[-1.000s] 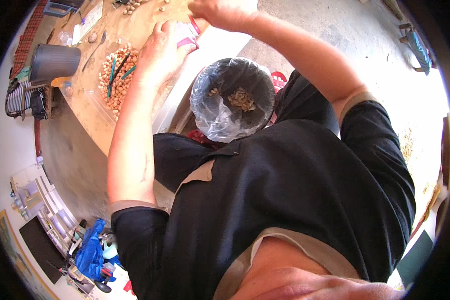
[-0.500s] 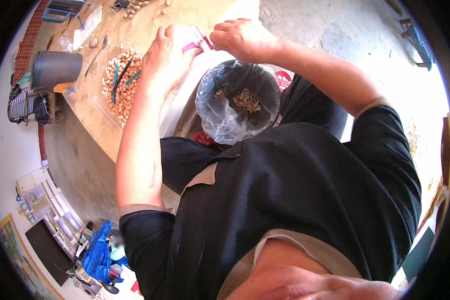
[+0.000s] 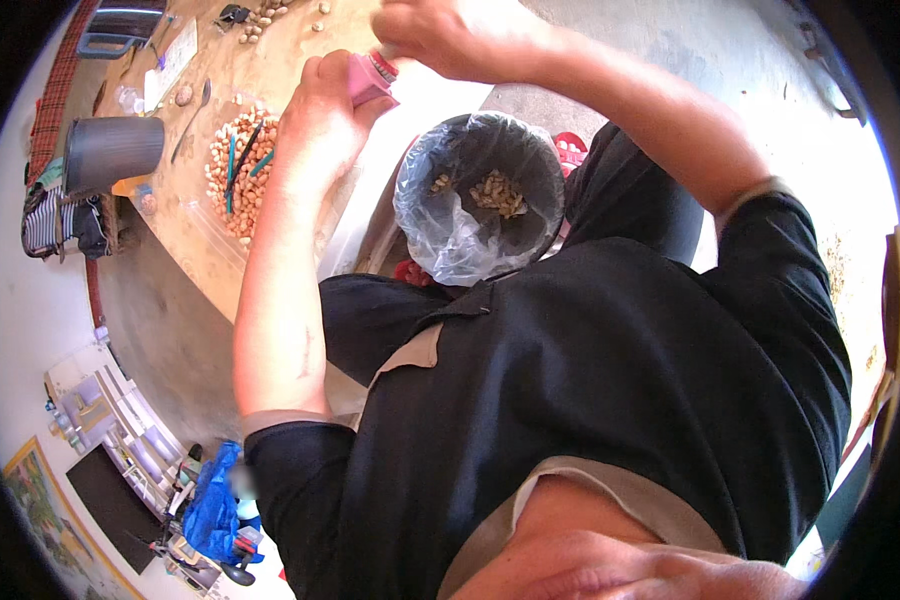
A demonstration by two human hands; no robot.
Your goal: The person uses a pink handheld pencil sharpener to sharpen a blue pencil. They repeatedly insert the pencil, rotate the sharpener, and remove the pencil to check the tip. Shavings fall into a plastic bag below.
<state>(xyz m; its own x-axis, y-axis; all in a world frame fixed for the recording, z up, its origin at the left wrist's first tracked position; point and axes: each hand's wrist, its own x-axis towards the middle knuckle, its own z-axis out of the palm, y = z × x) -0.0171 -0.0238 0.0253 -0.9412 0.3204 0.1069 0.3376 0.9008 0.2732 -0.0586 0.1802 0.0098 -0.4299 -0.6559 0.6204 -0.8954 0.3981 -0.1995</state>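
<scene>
My left hand (image 3: 317,122) is closed around a small pink object with a red ridged edge (image 3: 371,78), held above the table; its exact kind is unclear. My right hand (image 3: 445,32) is at the top of the view, just beyond the pink object. Its fingers are curled together, and whatever they pinch is hidden. Beside my left wrist, a clear shallow tray holds many light brown nuts (image 3: 220,165), with teal and black sticks lying on top. Between my knees stands a bin (image 3: 540,190) lined with clear plastic, with pale scraps like shells at its bottom.
The wooden table (image 3: 175,215) also carries a dark grey bucket (image 3: 115,153), a spoon (image 3: 192,122), a white sheet (image 3: 173,62) and several loose nuts (image 3: 260,20) near the far edge. A bag (image 3: 65,222) sits beyond its left side. Red footwear (image 3: 570,150) shows behind the bin.
My right hand has moved up and left, across the far side of the pink object. The pink object has turned in my left hand, which stays nearly in place.
</scene>
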